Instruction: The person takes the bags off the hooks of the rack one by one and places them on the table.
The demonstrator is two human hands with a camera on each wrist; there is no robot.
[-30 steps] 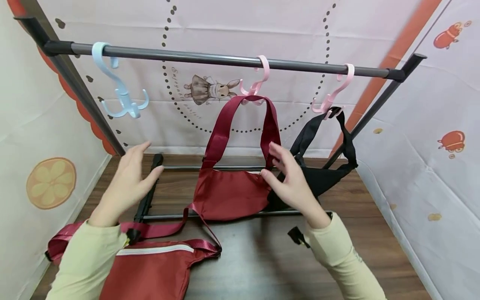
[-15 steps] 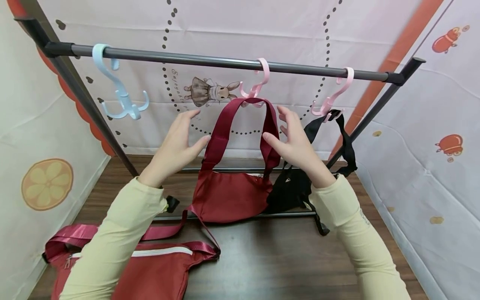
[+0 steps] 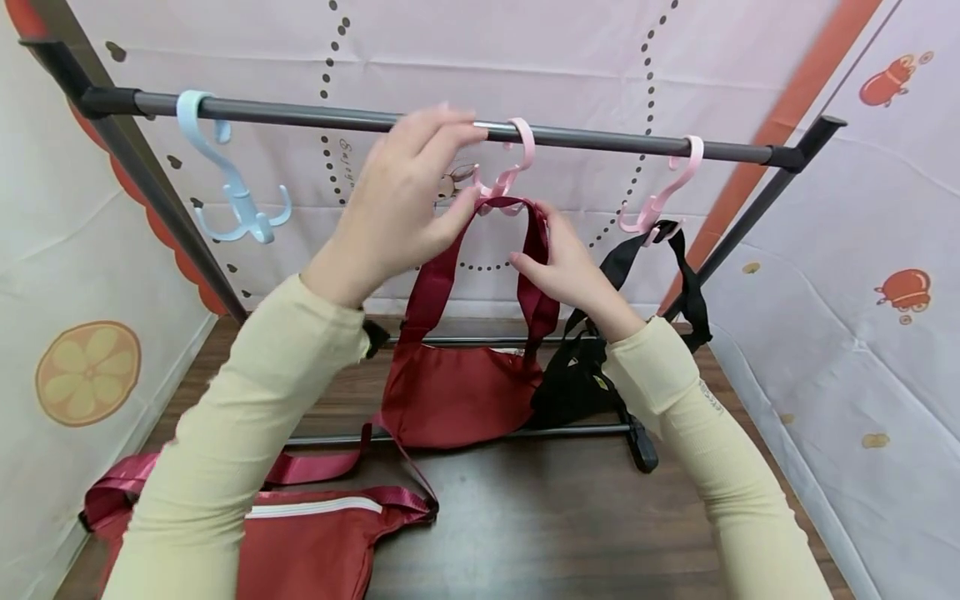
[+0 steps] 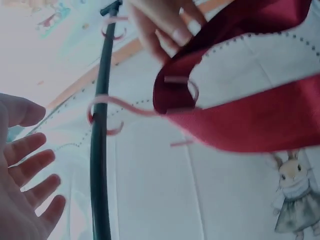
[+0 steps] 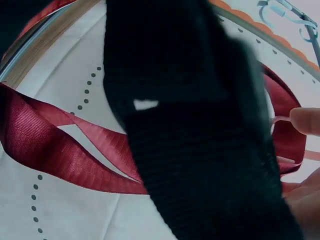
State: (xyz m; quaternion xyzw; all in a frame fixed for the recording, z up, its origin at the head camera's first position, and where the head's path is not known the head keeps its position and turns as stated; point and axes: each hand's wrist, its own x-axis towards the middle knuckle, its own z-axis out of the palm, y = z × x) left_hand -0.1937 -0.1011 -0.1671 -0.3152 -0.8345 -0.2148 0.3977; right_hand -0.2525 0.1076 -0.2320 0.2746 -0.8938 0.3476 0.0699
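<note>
A dark red shoulder bag (image 3: 461, 396) hangs by its wide strap (image 3: 431, 287) from the middle pink hook (image 3: 510, 171). My left hand (image 3: 393, 196) is raised left of that hook, its fingers near the bar. The left wrist view shows this hand's fingers spread, holding nothing. My right hand (image 3: 566, 262) is at the right side of the strap, just below the hook. Its thumb and fingers are apart, with the fingertips (image 4: 182, 36) right at the strap. A black bag (image 3: 573, 383) hangs from the right pink hook (image 3: 663, 192), partly behind my right forearm.
The dark metal bar (image 3: 322, 115) spans the rack above. A pale blue hook (image 3: 240, 187) hangs at its left end. A second red bag (image 3: 307, 542) with a white zipper lies on the wooden floor (image 3: 510, 533) at front left. Printed cloth walls surround the rack.
My left hand has risen and moved right, from the far left to beside the middle hook. My right hand has moved up along the strap to near its top. The bags keep their places.
</note>
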